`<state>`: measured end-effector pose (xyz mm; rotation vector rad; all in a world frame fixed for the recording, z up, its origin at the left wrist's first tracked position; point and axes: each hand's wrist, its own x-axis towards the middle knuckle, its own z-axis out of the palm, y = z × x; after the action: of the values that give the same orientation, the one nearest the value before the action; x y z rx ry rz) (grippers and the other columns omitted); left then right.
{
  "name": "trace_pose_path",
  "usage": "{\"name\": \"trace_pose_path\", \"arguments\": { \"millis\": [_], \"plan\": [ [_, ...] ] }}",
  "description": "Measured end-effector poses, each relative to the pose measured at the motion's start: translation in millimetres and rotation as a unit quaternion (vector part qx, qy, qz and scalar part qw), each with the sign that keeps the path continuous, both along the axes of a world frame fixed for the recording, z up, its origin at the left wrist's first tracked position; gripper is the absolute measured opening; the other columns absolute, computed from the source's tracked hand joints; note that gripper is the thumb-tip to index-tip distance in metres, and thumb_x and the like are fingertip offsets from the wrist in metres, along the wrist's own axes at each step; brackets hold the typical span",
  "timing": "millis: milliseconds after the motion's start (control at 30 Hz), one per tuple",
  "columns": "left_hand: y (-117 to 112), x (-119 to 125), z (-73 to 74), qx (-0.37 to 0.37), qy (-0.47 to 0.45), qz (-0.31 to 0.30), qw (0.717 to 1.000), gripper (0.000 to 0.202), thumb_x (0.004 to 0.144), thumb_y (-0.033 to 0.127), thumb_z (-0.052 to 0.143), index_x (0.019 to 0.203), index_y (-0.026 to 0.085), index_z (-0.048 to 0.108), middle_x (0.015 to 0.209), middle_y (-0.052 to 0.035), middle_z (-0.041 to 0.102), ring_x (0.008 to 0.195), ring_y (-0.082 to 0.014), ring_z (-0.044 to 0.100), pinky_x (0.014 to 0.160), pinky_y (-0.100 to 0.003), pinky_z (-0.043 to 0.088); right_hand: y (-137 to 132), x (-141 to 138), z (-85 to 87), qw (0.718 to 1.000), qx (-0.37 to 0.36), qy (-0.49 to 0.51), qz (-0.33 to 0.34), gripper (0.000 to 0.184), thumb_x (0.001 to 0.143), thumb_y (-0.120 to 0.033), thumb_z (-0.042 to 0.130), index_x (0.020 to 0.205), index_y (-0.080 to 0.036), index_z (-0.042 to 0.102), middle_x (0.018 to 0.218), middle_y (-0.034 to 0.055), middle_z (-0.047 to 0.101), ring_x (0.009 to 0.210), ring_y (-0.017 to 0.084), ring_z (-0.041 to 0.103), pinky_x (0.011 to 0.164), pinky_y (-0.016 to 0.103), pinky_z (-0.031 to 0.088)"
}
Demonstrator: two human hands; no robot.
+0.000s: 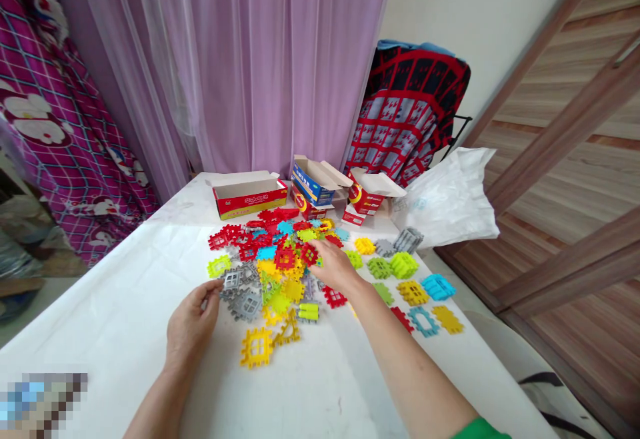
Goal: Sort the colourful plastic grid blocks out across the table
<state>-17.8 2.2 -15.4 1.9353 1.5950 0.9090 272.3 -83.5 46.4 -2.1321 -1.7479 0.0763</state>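
A heap of flat interlocking plastic building pieces (pixel 273 269) in red, yellow, grey, blue and green lies on a white tabletop (pixel 120 319). My right hand (pixel 334 266) reaches into the heap, its fingertips closed around a red piece (pixel 309 254). My left hand (pixel 190 326) is at the heap's near-left edge. Its fingertips touch a grey piece (pixel 231 280), but I cannot tell whether they grip it. A yellow window-shaped piece (pixel 256 348) lies nearer me, below the heap. Sorted groups of pieces (pixel 400 279) stand to the right.
Open red cardboard boxes (pixel 249 195) and a blue-and-red box (pixel 313 181) stand at the table's far edge. A white plastic bag (pixel 450 198) lies at the far right corner. Purple curtains hang behind, and a wooden door stands to the right.
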Motion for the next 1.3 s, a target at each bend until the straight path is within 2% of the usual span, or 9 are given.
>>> {"name": "trace_pose_path", "arguments": {
  "millis": [100,200,467,600,733,1033,1300],
  "plan": [
    [-2.0,0.1,2.3,0.003,-0.001,0.001,1.0,0.029,0.08,0.037,0.049,0.094,0.03,0.073,0.092,0.0018,0.078,0.086,-0.0189,0.071,0.072,-0.025,0.052,-15.4,-18.8,-2.0,0.988,0.005,-0.019,0.156,0.06,0.073,-0.007,0.06,0.13,-0.024,0.057,0.127,0.0056,0.062,0.117,0.02,0.056,0.102,0.035,0.042],
    [-3.2,-0.1,3.0,0.005,-0.001,-0.003,1.0,0.029,0.08,0.037,0.049,0.094,0.029,0.073,0.092,0.0016,0.078,0.083,-0.0185,0.071,0.07,-0.025,0.052,-22.1,-35.0,-5.4,0.973,-0.013,-0.044,0.227,0.063,0.071,-0.001,0.055,0.127,-0.028,0.06,0.124,0.0032,0.064,0.114,0.019,0.056,0.1,0.035,0.044],
    [-1.4,0.7,-0.1,0.024,-0.012,-0.004,1.0,0.025,0.08,0.033,0.051,0.092,0.03,0.073,0.087,0.0031,0.078,0.081,-0.017,0.071,0.073,-0.024,0.052,-30.4,-26.8,-2.0,0.981,-0.033,-0.035,0.189,0.063,0.07,-0.004,0.059,0.129,-0.027,0.059,0.128,0.0036,0.063,0.115,0.02,0.057,0.1,0.035,0.043],
    [-1.3,0.9,-0.8,0.022,-0.011,-0.004,1.0,0.026,0.081,0.033,0.05,0.094,0.03,0.073,0.091,0.0026,0.078,0.087,-0.0175,0.071,0.076,-0.024,0.052,-30.0,-31.6,3.7,0.98,-0.056,-0.051,0.183,0.052,0.073,-0.022,0.069,0.124,-0.026,0.062,0.12,0.0051,0.067,0.108,0.023,0.059,0.093,0.036,0.044],
    [-1.7,1.3,-1.2,0.02,-0.009,-0.004,1.0,0.027,0.081,0.034,0.049,0.094,0.029,0.073,0.093,0.0023,0.078,0.088,-0.0179,0.071,0.076,-0.025,0.052,-25.5,-43.3,6.9,0.98,-0.078,-0.086,0.159,0.053,0.07,-0.041,0.077,0.119,-0.023,0.064,0.109,0.0082,0.068,0.101,0.026,0.059,0.085,0.036,0.045],
    [-1.8,2.0,-1.3,0.02,-0.008,-0.004,1.0,0.027,0.082,0.035,0.05,0.095,0.03,0.073,0.091,0.0032,0.078,0.085,-0.0172,0.071,0.072,-0.024,0.051,-16.7,-48.0,3.3,0.98,-0.093,-0.102,0.146,0.046,0.068,-0.038,0.078,0.112,-0.027,0.069,0.106,0.0054,0.066,0.101,0.025,0.058,0.084,0.034,0.045],
    [-4.2,2.8,1.8,0.012,0.001,0.0,1.0,0.028,0.083,0.037,0.049,0.096,0.03,0.073,0.092,0.0024,0.078,0.085,-0.0175,0.07,0.073,-0.024,0.051,-10.6,-49.2,1.9,0.977,-0.108,-0.091,0.16,0.043,0.069,-0.036,0.077,0.109,-0.024,0.068,0.102,0.006,0.067,0.096,0.024,0.059,0.082,0.033,0.045]
  ]
}}
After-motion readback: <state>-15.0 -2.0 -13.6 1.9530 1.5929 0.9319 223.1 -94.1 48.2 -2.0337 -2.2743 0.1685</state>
